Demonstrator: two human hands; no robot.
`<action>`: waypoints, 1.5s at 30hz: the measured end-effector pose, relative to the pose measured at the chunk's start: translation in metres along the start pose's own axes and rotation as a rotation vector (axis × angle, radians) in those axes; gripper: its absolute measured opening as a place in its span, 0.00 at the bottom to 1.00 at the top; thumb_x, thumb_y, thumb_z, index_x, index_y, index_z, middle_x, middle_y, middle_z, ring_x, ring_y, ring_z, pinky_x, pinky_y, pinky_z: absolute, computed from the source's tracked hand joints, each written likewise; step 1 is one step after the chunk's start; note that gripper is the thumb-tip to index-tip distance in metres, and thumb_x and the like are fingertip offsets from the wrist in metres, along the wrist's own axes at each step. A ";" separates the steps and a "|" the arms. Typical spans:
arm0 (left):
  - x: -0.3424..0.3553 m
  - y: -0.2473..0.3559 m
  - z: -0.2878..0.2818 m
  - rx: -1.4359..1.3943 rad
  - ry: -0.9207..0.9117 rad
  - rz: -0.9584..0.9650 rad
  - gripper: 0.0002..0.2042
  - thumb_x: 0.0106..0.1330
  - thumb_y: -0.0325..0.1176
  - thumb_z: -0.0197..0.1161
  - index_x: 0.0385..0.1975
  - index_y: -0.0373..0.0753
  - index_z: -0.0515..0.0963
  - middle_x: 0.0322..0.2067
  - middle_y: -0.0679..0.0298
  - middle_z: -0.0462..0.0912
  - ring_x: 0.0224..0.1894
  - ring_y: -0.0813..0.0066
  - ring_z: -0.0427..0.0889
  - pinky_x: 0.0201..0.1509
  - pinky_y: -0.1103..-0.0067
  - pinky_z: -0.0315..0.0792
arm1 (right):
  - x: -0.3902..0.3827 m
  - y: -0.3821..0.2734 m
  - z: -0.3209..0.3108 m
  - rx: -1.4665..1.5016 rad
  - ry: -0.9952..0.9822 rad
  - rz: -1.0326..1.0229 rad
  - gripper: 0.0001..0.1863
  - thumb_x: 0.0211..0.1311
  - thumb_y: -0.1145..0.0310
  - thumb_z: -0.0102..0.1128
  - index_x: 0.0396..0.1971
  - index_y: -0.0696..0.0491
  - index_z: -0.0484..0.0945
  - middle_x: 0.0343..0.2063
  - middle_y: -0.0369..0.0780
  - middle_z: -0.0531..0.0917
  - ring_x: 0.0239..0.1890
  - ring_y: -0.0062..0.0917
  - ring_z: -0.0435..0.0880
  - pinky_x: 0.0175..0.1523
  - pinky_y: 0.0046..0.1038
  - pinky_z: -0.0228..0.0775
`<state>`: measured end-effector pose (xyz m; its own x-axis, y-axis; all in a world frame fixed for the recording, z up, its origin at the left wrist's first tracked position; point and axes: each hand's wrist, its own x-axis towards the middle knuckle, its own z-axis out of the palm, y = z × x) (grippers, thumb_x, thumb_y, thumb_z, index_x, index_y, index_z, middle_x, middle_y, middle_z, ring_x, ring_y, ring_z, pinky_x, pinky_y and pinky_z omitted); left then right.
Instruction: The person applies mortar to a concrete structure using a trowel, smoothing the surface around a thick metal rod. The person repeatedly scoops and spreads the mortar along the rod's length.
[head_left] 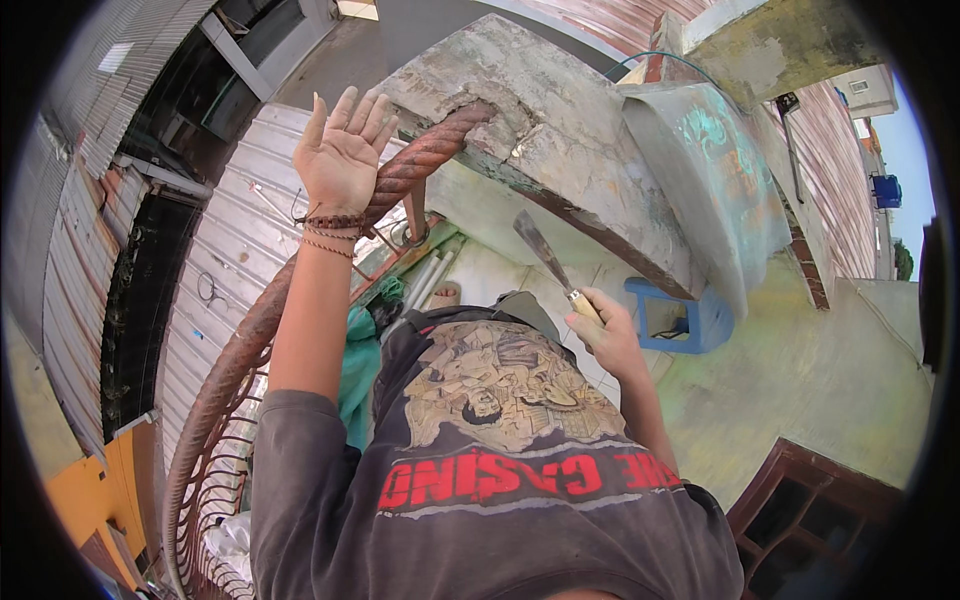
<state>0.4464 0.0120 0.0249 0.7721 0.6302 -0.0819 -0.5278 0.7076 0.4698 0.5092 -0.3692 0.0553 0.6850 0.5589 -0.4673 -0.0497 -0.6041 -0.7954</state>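
Observation:
My left hand point(340, 160) is raised palm up with its fingers stretched and spread, holding nothing. Its wrist, circled by braided bracelets, is beside the twisted, rust-brown handrail point(428, 150); whether they touch I cannot tell. In front of my body, my right hand point(614, 338) is closed around the wooden handle of a putty knife point(541, 250). The knife's dark metal blade points up and to the left, apart from any surface. Beyond it lies a weathered concrete ledge point(570, 140), chipped where the handrail meets it.
A grey sheet with turquoise stains point(705, 165) drapes over the ledge's right part. Below stands a blue plastic stool point(702, 322). Green cloth point(358, 380) hangs by the railing on my left, with a corrugated metal roof point(225, 235) beyond. A brown-framed window point(800, 510) is at lower right.

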 end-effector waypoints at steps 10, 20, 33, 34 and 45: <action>-0.032 0.001 0.041 1.100 0.046 0.236 0.18 0.69 0.33 0.61 0.54 0.28 0.74 0.47 0.56 0.81 0.49 0.70 0.82 0.54 0.77 0.73 | -0.006 0.027 -0.002 -0.162 0.001 -0.084 0.22 0.57 0.60 0.64 0.49 0.57 0.78 0.38 0.47 0.83 0.41 0.34 0.82 0.49 0.30 0.71; -0.040 -0.059 0.004 2.555 0.105 0.510 0.38 0.57 0.64 0.62 0.61 0.43 0.68 0.50 0.56 0.79 0.53 0.57 0.77 0.54 0.62 0.68 | -0.049 0.069 -0.049 -0.189 0.051 -0.078 0.22 0.57 0.59 0.64 0.49 0.56 0.78 0.34 0.49 0.84 0.37 0.36 0.83 0.44 0.33 0.72; -0.109 -0.201 0.041 1.876 -0.162 0.369 0.42 0.58 0.40 0.69 0.66 0.22 0.54 0.69 0.31 0.46 0.73 0.41 0.46 0.73 0.65 0.51 | -0.091 0.148 -0.083 -0.071 0.151 0.106 0.23 0.57 0.60 0.64 0.49 0.59 0.79 0.34 0.47 0.84 0.37 0.30 0.82 0.46 0.30 0.72; -0.114 -0.221 0.046 1.800 -0.168 0.363 0.44 0.58 0.38 0.69 0.67 0.22 0.51 0.69 0.31 0.43 0.73 0.40 0.45 0.74 0.65 0.51 | -0.087 0.151 -0.083 -0.076 0.148 0.135 0.23 0.57 0.60 0.64 0.49 0.59 0.79 0.34 0.47 0.84 0.37 0.30 0.82 0.46 0.30 0.72; -0.159 -0.283 0.088 1.416 -0.566 0.054 0.41 0.60 0.31 0.65 0.71 0.34 0.49 0.72 0.41 0.39 0.75 0.51 0.46 0.74 0.69 0.51 | -0.084 0.197 -0.090 -0.065 0.173 0.304 0.23 0.56 0.60 0.63 0.48 0.60 0.80 0.37 0.47 0.84 0.40 0.32 0.82 0.48 0.31 0.71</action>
<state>0.5036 -0.3163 -0.0178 0.9669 0.2108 0.1441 -0.0501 -0.3967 0.9166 0.5072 -0.5861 -0.0270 0.7593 0.2466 -0.6022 -0.2281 -0.7658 -0.6013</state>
